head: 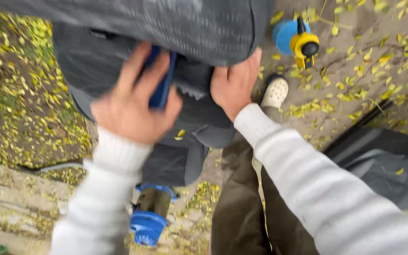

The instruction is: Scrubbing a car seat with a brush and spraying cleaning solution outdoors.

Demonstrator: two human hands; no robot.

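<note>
A large dark grey fabric bag [175, 28] hangs in front of me, filling the top of the head view. My left hand [131, 101] is closed around a blue flat object [164, 82] against the bag's fabric. My right hand [234, 85] grips the grey fabric at the bag's lower edge, thumb tucked under it. Both arms wear pale grey sleeves. The view is blurred by motion.
Below stand my dark trousers and a white clog [275, 92] on bare ground strewn with yellow leaves. A blue and yellow power tool [298, 40] lies at the upper right. A blue machine part [147, 224] sits near wooden boards [15, 198]. Grey sheeting [383, 156] lies at right.
</note>
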